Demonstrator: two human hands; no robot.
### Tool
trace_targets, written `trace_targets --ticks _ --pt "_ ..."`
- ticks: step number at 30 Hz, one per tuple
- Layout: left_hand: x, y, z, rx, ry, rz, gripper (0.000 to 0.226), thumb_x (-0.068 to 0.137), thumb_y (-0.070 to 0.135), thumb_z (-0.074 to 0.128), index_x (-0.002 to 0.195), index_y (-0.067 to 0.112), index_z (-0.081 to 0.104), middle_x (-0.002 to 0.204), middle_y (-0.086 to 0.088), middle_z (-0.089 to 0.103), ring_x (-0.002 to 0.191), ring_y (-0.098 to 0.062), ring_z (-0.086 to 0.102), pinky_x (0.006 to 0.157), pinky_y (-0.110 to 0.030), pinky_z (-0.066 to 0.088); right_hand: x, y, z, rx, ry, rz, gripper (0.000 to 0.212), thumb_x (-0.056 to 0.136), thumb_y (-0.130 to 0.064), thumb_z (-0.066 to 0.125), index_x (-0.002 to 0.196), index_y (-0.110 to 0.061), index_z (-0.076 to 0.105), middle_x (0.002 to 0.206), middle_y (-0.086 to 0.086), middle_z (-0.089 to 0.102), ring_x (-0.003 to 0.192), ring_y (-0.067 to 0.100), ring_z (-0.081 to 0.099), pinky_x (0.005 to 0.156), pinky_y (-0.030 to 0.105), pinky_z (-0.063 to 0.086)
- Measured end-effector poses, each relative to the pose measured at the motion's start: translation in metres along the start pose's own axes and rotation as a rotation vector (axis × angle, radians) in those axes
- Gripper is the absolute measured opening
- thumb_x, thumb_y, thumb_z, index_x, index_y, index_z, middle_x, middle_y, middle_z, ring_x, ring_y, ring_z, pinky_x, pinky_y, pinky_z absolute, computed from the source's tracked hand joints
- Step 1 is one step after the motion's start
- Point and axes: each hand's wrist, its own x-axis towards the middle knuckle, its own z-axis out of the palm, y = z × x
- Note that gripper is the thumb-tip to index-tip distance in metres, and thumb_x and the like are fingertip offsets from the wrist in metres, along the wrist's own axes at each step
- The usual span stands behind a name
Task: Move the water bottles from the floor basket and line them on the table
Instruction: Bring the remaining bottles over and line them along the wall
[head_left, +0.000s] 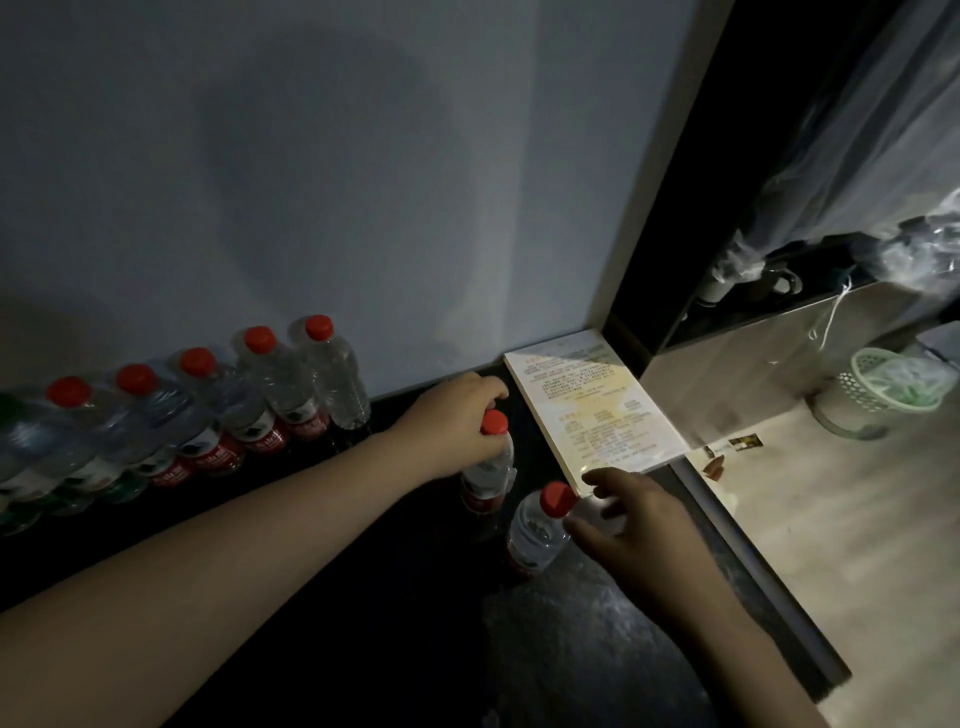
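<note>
Clear plastic water bottle w/ red cap and red label (488, 470) stands upright on the black table top (363, 623), just left of the pale printed card (587, 410). Second clear red-capped bottle (532, 535) stands upright just left of the card's near corner, close beside the first; can't tell if they touch. Row of red-capped bottles (280, 384) stands well left of the card, packed shoulder to shoulder along the grey wall (363, 182); five red caps show.

Labels are red w/ white writing, too blurred to read. The card carries lines of small print, also illegible.

L hand (457, 410) reaches in from left of the card, forearm stretched across the table, fingers curled down round the first bottle's neck, gripping it. R hand (634, 525) sits just below the card's near edge, right of the second bottle, w/ fingers apart and lightly bent, thumb tip at the bottle's shoulder, not closed round it.

Pale green perforated plastic basket (862, 395) sits on the wooden floor (831, 519), well right of the card, w/ clear plastic inside.
</note>
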Motion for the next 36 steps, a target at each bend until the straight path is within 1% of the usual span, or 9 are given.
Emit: trace_targets --ticks 3,6,11,17,19,23,28,31,36 --pt "0.008 0.004 0.003 0.047 -0.018 -0.005 0.054 0.081 0.025 0.067 0.131 0.016 0.049 0.121 -0.005 0.054 0.104 -0.019 0.055 0.088 -0.031 0.049 0.005 -0.004 0.014 -0.003 -0.001 -0.034 0.042 0.081 -0.039 0.068 0.120 -0.029 0.056 0.107 -0.008 0.058 0.092 0.008 0.058 0.079 0.025 0.051" --pt "0.013 0.005 0.008 0.108 -0.010 -0.031 0.053 0.080 0.029 0.069 0.129 0.017 0.052 0.121 -0.004 0.053 0.107 -0.020 0.053 0.088 -0.029 0.046 0.010 -0.005 0.024 -0.021 -0.011 -0.026 0.036 0.079 -0.038 0.069 0.112 -0.028 0.057 0.099 -0.007 0.054 0.084 0.011 0.055 0.069 0.022 0.044" --pt "0.019 0.000 0.019 0.172 -0.066 -0.087 0.040 0.079 0.031 0.069 0.115 0.017 0.060 0.116 -0.006 0.051 0.104 -0.023 0.053 0.092 -0.035 0.048 0.018 -0.002 0.030 -0.034 0.009 -0.042 0.029 0.079 -0.032 0.069 0.104 -0.022 0.059 0.095 -0.004 0.054 0.079 0.015 0.055 0.067 0.025 0.046" --pt "0.020 -0.014 0.018 0.049 -0.025 -0.134 0.024 0.073 0.027 0.072 0.092 0.016 0.063 0.103 -0.003 0.053 0.090 -0.017 0.055 0.074 -0.024 0.044 0.029 0.003 0.032 -0.023 -0.030 -0.083 0.023 0.077 -0.024 0.068 0.098 -0.016 0.065 0.093 -0.001 0.056 0.081 0.015 0.054 0.067 0.024 0.045" --pt "0.016 -0.023 0.015 -0.002 0.014 -0.154 0.021 0.070 0.026 0.074 0.087 0.018 0.064 0.098 -0.001 0.056 0.090 -0.016 0.056 0.071 -0.025 0.043 0.033 0.004 0.030 -0.017 -0.034 -0.101 0.022 0.076 -0.023 0.069 0.096 -0.016 0.066 0.092 -0.002 0.058 0.081 0.013 0.054 0.067 0.024 0.046" --pt "0.014 -0.037 -0.001 -0.078 0.122 -0.190 0.019 0.067 0.028 0.077 0.075 0.023 0.060 0.086 0.001 0.060 0.084 -0.017 0.058 0.072 -0.031 0.050 0.049 0.001 0.022 -0.001 -0.023 -0.131 0.025 0.075 -0.030 0.072 0.097 -0.020 0.066 0.092 -0.006 0.059 0.082 0.009 0.055 0.067 0.022 0.049" --pt "0.025 -0.049 -0.029 -0.103 0.240 -0.238 0.023 0.061 0.026 0.078 0.071 0.011 0.064 0.079 -0.004 0.064 0.075 -0.021 0.062 0.068 -0.041 0.055 0.082 -0.017 0.007 -0.017 0.035 -0.189 0.026 0.073 -0.031 0.074 0.095 -0.020 0.066 0.089 -0.005 0.060 0.080 0.010 0.056 0.061 0.017 0.043" --pt "0.037 -0.061 -0.042 -0.112 0.287 -0.277 0.024 0.062 0.027 0.078 0.074 0.010 0.064 0.081 -0.005 0.064 0.076 -0.020 0.063 0.067 -0.038 0.054 0.108 -0.025 0.001 -0.035 0.058 -0.221 0.028 0.071 -0.033 0.075 0.095 -0.021 0.066 0.088 -0.005 0.060 0.079 0.011 0.055 0.060 0.015 0.035" --pt "0.064 -0.085 -0.057 -0.135 0.360 -0.379 0.026 0.064 0.027 0.077 0.074 0.010 0.061 0.079 -0.005 0.061 0.072 -0.019 0.059 0.061 -0.032 0.047 0.143 -0.042 0.000 -0.049 0.075 -0.291 0.023 0.071 -0.033 0.075 0.089 -0.023 0.066 0.086 -0.004 0.059 0.076 0.010 0.054 0.059 0.018 0.037"
